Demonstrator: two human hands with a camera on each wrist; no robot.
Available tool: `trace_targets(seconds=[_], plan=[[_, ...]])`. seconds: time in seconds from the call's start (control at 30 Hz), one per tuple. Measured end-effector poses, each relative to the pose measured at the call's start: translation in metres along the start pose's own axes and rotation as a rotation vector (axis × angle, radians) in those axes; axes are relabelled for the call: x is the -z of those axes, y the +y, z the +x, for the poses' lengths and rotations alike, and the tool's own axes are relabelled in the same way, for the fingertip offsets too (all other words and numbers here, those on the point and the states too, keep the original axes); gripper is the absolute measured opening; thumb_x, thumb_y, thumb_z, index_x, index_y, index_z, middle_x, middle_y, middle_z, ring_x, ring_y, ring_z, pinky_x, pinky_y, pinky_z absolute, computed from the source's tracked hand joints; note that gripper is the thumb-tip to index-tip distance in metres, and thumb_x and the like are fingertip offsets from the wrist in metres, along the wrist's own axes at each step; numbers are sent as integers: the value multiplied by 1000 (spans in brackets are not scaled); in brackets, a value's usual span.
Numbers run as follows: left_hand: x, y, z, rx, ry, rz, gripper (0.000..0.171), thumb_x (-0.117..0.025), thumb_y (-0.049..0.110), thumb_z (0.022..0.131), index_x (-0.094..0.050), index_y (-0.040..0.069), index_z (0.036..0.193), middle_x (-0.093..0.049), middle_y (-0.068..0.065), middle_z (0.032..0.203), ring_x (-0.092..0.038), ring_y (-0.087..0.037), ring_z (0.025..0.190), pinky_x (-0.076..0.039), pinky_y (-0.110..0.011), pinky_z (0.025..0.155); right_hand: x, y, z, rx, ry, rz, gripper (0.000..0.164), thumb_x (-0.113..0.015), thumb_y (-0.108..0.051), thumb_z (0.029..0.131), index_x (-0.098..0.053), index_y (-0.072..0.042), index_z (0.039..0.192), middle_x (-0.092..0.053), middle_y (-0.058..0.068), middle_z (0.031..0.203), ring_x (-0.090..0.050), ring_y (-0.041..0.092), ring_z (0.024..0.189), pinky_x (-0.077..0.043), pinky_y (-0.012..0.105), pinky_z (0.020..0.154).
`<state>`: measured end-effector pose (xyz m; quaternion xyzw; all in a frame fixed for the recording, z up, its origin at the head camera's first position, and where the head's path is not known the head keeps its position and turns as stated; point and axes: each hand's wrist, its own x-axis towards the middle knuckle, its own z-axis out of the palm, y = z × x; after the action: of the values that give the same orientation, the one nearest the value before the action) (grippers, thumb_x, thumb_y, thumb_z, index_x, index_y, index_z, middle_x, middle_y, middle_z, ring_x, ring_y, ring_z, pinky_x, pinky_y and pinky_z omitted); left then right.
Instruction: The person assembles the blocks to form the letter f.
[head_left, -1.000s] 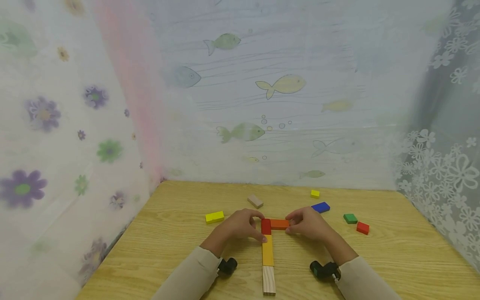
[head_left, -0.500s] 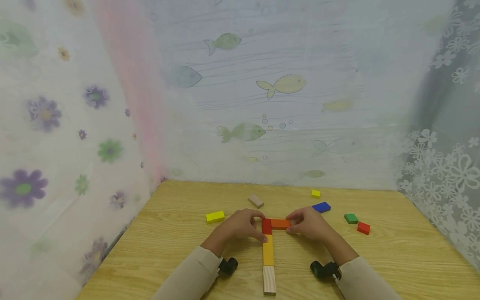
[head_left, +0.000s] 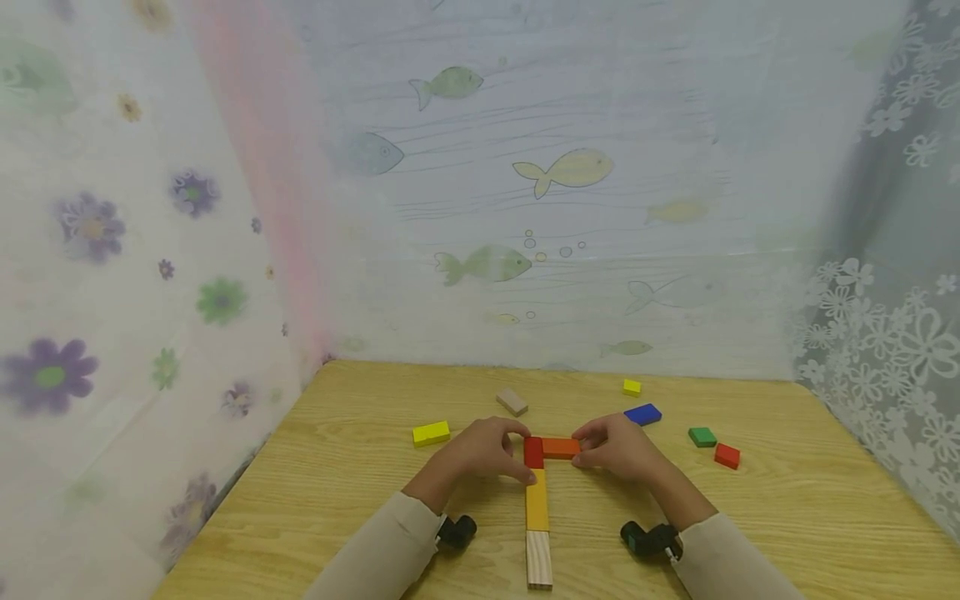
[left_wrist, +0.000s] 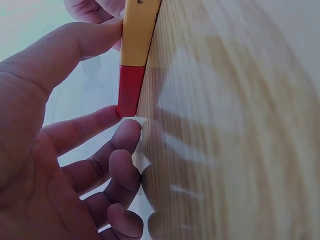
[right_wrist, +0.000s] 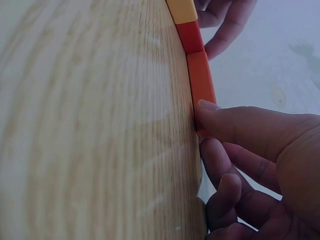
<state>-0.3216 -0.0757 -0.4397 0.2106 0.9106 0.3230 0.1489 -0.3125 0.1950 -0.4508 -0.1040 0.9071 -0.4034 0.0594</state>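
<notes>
A row of wooden blocks lies on the table: a plain wood block [head_left: 538, 560] nearest me, a yellow-orange block [head_left: 537, 502], then a red block [head_left: 533, 452] at the far end. From the red block an orange block [head_left: 558, 449] runs off to the right, their edges meeting. My left hand [head_left: 487, 450] holds the red end of the row, its index fingertip at the red block's far end and its thumb [left_wrist: 102, 37] against the yellow-orange block's side. With thumb and index finger, my right hand [head_left: 621, 448] pinches the orange block's right end.
Loose blocks lie around: a yellow block [head_left: 431, 433] at left, a plain wood block [head_left: 512, 402] behind, a small yellow block [head_left: 632, 387] at the back. To the right are a blue block [head_left: 643, 414], a green block [head_left: 702, 437] and a small red block [head_left: 727, 456].
</notes>
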Motion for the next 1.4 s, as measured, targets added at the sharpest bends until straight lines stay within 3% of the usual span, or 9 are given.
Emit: trace_targets(seconds=[0.53,0.9,1.1,1.27,1.4], plan=[[1,6,-1,4,25,8,80,-91,45,75,-60,19,144,-64,2,86,-55,-14,69,-46,-30,62,0,4,2,25,1,4,37,-89,-21,81,-78,-9,114,-73,-1,91,-65,15,84,-54,32,75],[10,17,-8,-56,81,38,79,-90,44,78,-60,15,145,-63,3,84,-55,-13,69,-46,-28,60,-1,3,2,13,-2,-6,36,-90,-21,81,-78,-10,114,-73,-1,91,-65,15,85,-55,32,75],[21,21,-13,-84,140,28,71,-88,43,80,-64,17,141,-67,-1,97,-58,-17,78,-50,-32,67,0,2,2,8,1,-11,37,-90,-21,81,-78,-10,114,-72,-1,91,-64,15,84,-54,32,75],[37,12,-16,-73,185,35,56,-87,39,83,-69,17,132,-69,-7,107,-59,-19,86,-50,-37,72,0,3,2,15,2,-12,37,-90,-21,80,-77,-10,114,-72,-1,91,-63,15,84,-54,32,74],[52,3,-19,-65,218,9,52,-85,38,85,-70,15,129,-67,-5,104,-59,-21,86,-51,-38,72,0,3,2,16,4,-14,37,-90,-20,80,-77,-10,113,-71,-1,90,-63,15,84,-53,32,74]])
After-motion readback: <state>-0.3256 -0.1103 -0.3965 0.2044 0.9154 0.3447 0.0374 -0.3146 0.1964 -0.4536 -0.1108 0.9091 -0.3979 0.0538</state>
